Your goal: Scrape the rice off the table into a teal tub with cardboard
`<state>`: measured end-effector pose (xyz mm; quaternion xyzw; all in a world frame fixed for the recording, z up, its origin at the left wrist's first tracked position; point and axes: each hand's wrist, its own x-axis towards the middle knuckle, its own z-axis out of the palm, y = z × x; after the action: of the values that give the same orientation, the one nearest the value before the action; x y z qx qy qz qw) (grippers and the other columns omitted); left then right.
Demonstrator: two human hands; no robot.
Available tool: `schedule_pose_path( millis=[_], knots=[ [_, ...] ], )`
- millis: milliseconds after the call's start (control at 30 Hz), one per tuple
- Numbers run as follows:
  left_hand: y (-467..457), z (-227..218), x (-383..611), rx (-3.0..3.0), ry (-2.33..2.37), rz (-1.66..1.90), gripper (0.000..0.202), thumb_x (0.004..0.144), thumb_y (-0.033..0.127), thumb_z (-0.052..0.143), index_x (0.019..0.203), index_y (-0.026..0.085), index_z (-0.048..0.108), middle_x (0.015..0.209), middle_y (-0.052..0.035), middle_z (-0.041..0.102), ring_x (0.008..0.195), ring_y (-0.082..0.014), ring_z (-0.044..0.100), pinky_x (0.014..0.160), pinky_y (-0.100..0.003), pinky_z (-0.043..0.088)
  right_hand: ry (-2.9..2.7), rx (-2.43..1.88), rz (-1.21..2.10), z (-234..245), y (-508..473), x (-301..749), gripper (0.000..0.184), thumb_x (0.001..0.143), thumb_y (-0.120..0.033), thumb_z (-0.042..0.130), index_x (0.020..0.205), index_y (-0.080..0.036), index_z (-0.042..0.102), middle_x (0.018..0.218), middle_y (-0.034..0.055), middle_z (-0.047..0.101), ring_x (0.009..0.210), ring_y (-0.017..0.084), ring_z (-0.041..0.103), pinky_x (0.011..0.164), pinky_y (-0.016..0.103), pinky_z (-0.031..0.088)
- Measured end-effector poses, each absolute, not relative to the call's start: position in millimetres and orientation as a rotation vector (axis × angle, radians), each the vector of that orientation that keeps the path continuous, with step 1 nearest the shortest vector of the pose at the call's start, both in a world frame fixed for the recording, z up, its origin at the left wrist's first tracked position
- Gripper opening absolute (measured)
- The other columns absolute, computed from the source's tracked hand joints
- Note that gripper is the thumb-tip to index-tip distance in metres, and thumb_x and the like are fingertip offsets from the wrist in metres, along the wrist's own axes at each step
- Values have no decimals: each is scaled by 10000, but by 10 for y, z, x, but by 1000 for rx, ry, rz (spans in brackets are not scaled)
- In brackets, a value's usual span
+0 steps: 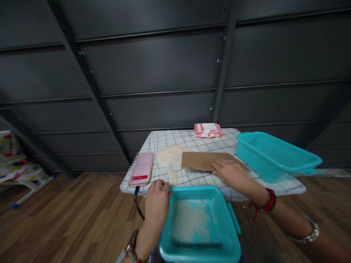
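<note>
L hand [157, 204] curls tight on rim of blue tub [192, 189]. R hand [230, 171] lies flat, open, on card [201, 159] by rice [171, 157]. Prob. the sweeping step; tub must hug table [192, 178] edge.

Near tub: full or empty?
Partly filled: a thin layer of rice lies in the near tub, bare teal patches showing; the left hand grips its rim.

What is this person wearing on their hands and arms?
No sleeves show. The left hand bears a thin silver ring and a dark wristwatch with beaded bands; the right hand has a red cord bracelet and, higher up, a silver bangle.
</note>
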<state>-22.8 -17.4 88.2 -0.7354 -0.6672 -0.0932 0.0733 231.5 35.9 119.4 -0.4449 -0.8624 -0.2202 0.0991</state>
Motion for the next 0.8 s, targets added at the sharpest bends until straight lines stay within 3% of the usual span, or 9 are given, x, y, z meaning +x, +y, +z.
schedule_pose_path(
  millis=[233, 333, 433, 633, 800],
  knots=[
    [-152, 895, -196, -2260, -2027, -259, 200, 805, 163, 503, 971, 184, 612, 981, -67, 604, 958, -209, 555, 823, -321, 426, -2707, -982, -305, 1170, 126, 1917, 137, 810, -219, 577, 936, -169, 598, 903, 48, 632, 866, 180, 552, 759, 318, 427],
    [-148, 888, -193, -2288, -2051, -230, 205, 812, 154, 482, 979, 184, 597, 976, -67, 602, 962, -202, 555, 801, -308, 428, -2792, -901, -369, 1065, 115, 1763, 50, 823, -167, 551, 853, -156, 590, 803, 41, 613, 802, 172, 540, 719, 308, 418],
    [-149, 889, -194, -2313, -2065, -205, 193, 816, 154, 472, 963, 183, 593, 957, -64, 602, 950, -201, 552, 788, -304, 425, -2841, -850, -426, 955, 143, 1731, 86, 838, -119, 511, 800, -147, 583, 759, 38, 602, 770, 163, 532, 690, 290, 414],
    [-166, 923, -168, -2355, -2103, -144, 195, 817, 140, 465, 971, 171, 581, 983, -83, 590, 987, -222, 531, 815, -325, 418, -2824, -839, -443, 846, 147, 1802, 70, 842, -137, 515, 833, -146, 584, 777, 31, 589, 771, 166, 521, 686, 285, 413],
    [-174, 884, -161, -2341, -2164, -91, 213, 824, 107, 440, 987, 186, 552, 996, -72, 569, 884, -193, 583, 697, -286, 448, -2846, -797, -474, 844, 146, 1766, 91, 849, -128, 502, 806, -141, 580, 748, 27, 573, 750, 160, 514, 680, 279, 403]
  ],
)
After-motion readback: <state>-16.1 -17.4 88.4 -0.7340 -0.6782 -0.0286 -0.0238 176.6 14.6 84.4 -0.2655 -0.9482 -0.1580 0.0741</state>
